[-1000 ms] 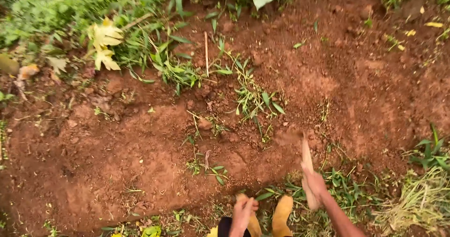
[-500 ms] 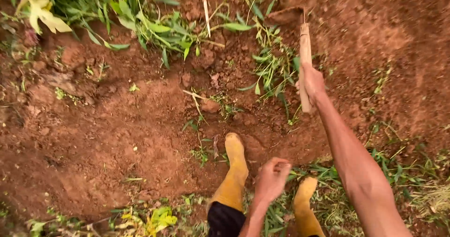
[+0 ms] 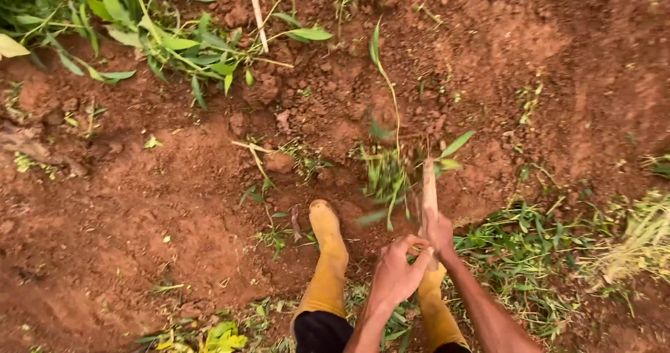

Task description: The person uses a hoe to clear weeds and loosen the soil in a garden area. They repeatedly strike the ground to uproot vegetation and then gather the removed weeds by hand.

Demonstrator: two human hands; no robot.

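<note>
Gripping the wooden handle (image 3: 428, 196) with both fists, right hand (image 3: 440, 231) above left hand (image 3: 396, 276), I see it pointing away toward the weeds (image 3: 384, 175).

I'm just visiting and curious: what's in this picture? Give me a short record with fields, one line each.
Setting: bare reddish-brown soil with scattered clods
Left hand: left hand curled at the lower part of a wooden handle
Right hand: right hand gripping the same handle just above
Handle: pale wood, pointing away from the person; its far end is blurred
Footwear: yellow rubber boots, one stepped forward
Plants: cut green leafy stems at upper left; a clump of grass beside the handle
</note>
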